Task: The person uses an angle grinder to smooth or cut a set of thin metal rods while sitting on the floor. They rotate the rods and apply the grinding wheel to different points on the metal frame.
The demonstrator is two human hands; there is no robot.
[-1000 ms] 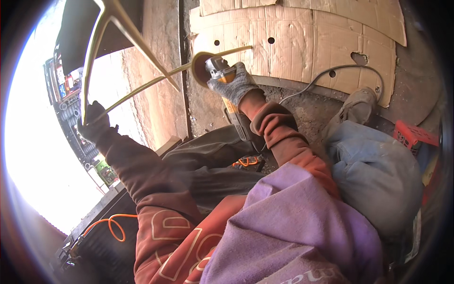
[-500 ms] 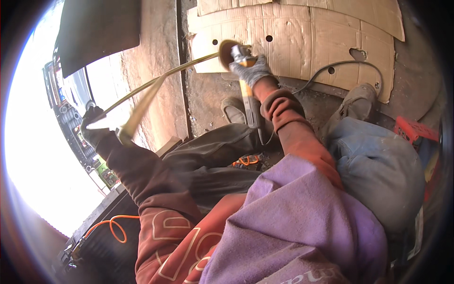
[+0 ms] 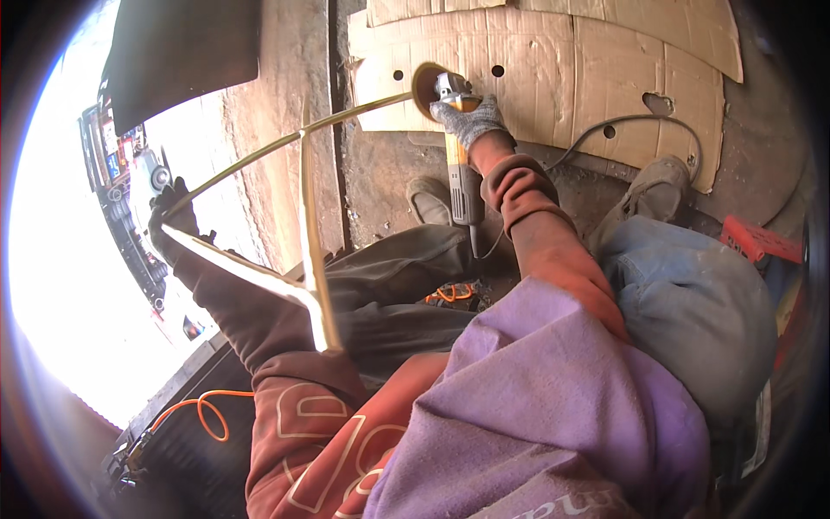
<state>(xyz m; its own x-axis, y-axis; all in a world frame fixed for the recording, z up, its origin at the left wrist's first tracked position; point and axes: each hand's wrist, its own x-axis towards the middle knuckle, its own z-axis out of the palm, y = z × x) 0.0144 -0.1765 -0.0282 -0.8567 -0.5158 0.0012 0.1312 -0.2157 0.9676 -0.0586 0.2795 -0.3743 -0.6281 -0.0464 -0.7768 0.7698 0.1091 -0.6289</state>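
Observation:
My right hand (image 3: 474, 119), in a grey knit glove, wraps round the neck of a yellow and grey angle grinder (image 3: 463, 186). Its round brown disc (image 3: 427, 86) faces left, and the grinder body points back toward me. Off to the left, my left hand (image 3: 171, 212) wears a dark glove and grips the corner of a bent frame of thin metal bars (image 3: 259, 159). One long bar reaches from that hand to the edge of the disc; whether they touch I cannot tell. A second bar crosses it, and a third, bright bar runs back over my left forearm.
Cardboard sheets (image 3: 536, 78) with holes lie on the ground ahead, a black cord (image 3: 605, 121) looping over them. My shoes (image 3: 653, 186) stand just short of them. A red plastic crate (image 3: 756, 240) is at right, an orange cable (image 3: 207, 415) at lower left. A dark panel (image 3: 186, 60) hangs upper left.
The frame has turned in my left hand, so its crossing bar has swung right toward my lap and the bright bar shows. My right hand and the grinder have shifted slightly right.

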